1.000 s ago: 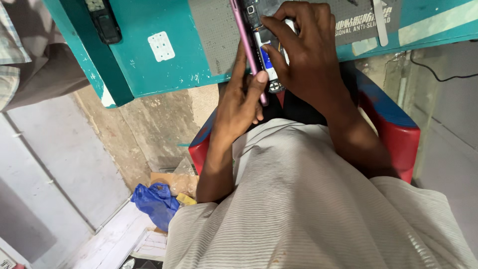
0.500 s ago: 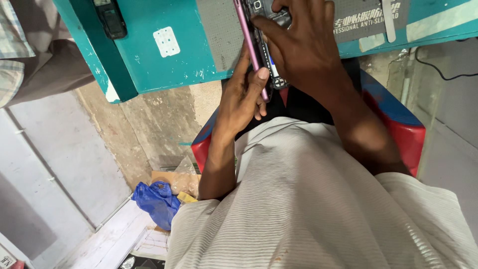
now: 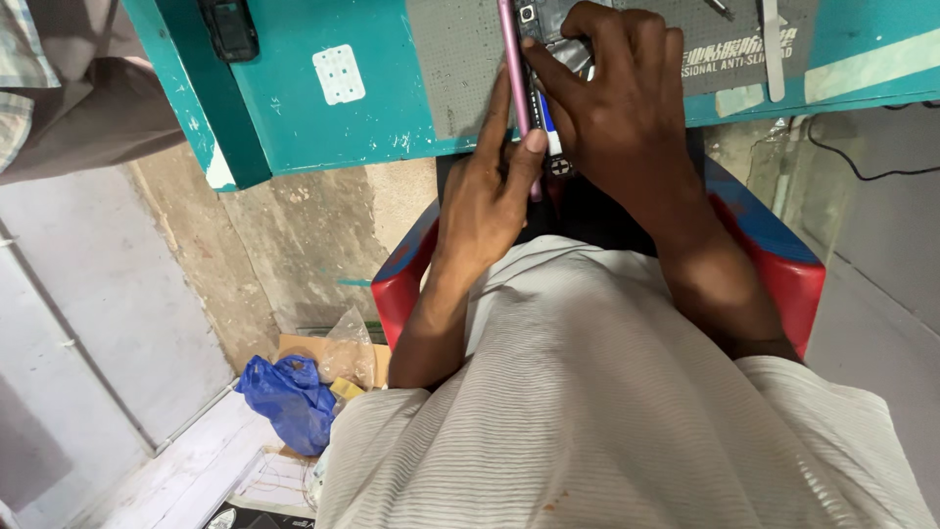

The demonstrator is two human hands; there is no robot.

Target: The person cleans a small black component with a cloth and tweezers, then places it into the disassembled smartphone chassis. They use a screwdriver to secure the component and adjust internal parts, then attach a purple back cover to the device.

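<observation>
Compared with a second ago, the opened phone [image 3: 534,93] and both hands sit higher and further right in the view, and more of the floor shows. The phone, pink-edged with its insides exposed, stands on its side at the edge of the grey mat [image 3: 460,69] on the teal bench [image 3: 294,108]. The left hand [image 3: 490,196] reaches up from below, fingers closed along the pink edge. The right hand [image 3: 627,108] arches over it, fingertips pinched on the inner parts. A blue plastic bag [image 3: 289,402] lies crumpled on the floor; its contents cannot be seen.
</observation>
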